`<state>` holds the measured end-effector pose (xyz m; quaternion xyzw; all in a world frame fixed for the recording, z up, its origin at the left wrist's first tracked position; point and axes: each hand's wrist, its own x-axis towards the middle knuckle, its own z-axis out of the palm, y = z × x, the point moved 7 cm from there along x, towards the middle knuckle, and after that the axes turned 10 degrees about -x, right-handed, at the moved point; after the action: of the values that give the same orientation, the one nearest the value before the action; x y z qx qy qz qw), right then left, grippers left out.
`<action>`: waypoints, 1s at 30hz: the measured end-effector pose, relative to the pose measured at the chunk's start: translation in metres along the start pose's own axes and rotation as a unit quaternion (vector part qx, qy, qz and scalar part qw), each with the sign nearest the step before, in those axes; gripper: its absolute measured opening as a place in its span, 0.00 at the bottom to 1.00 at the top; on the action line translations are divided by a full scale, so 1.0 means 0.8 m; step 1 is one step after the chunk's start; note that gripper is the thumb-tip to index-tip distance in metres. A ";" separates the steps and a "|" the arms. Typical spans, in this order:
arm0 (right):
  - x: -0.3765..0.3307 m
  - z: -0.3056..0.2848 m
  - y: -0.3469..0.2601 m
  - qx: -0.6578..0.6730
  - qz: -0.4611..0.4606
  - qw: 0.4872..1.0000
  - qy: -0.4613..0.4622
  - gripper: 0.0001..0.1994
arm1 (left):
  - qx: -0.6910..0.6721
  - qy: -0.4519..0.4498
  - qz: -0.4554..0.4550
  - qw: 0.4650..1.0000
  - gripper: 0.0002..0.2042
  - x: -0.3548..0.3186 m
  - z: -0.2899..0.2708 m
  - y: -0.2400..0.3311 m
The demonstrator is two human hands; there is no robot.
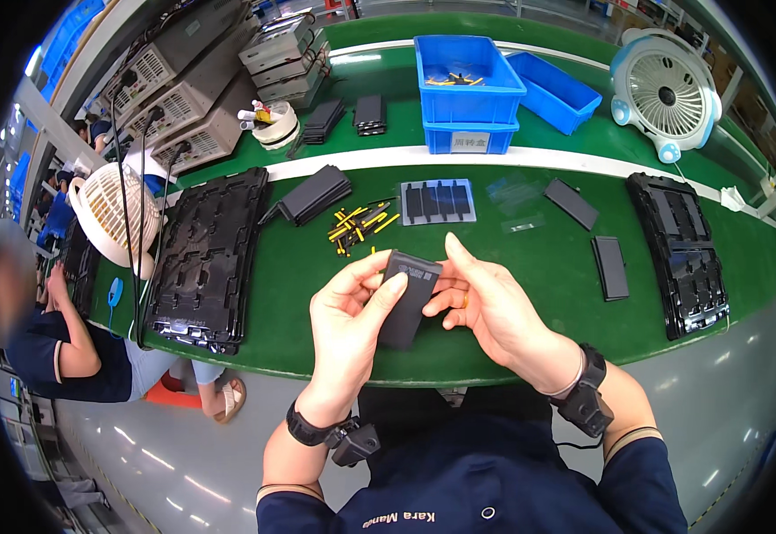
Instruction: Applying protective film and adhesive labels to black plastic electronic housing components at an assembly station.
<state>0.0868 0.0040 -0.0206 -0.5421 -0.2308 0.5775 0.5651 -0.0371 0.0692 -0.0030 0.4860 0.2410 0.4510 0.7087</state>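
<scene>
My left hand (352,307) is closed round a flat black battery pack (412,307), thumb on its face and fingers behind it. Small pale print shows near the pack's upper end. At the pack's right edge is my right hand (490,303), its thumb raised apart and its fingers loosely curled, the fingertips close to or touching the edge. Beyond my hands lie a pile of black strips with yellow ends (358,227) and a pale sheet (438,202) bearing several black strips. Two similar dark packs (611,268) (571,204) rest to the right.
Black moulded trays stand at left (205,258) and right (680,254). A stack of dark packs (315,194) lies beyond the left tray. Blue bins (468,98) and a fan (666,93) are at the back. Another person (76,338) sits at left beside a white fan (116,214).
</scene>
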 end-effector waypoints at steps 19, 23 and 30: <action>-0.064 0.023 -0.091 -0.555 -0.600 0.575 0.041 0.14 | -0.064 0.009 -0.077 0.995 0.13 -0.005 -0.006 0.008; -0.075 0.032 -0.082 -0.613 -0.646 0.449 0.065 0.14 | -0.074 -0.002 -0.087 0.993 0.13 -0.006 -0.005 0.005; -0.057 0.024 -0.078 -0.584 -0.581 0.561 0.082 0.11 | -0.037 -0.013 -0.042 0.998 0.14 -0.010 0.004 0.013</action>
<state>0.0847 -0.0150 0.0568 -0.5475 -0.7355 -0.1835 0.3545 -0.0426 0.0618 0.0074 0.4550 0.2347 0.4232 0.7475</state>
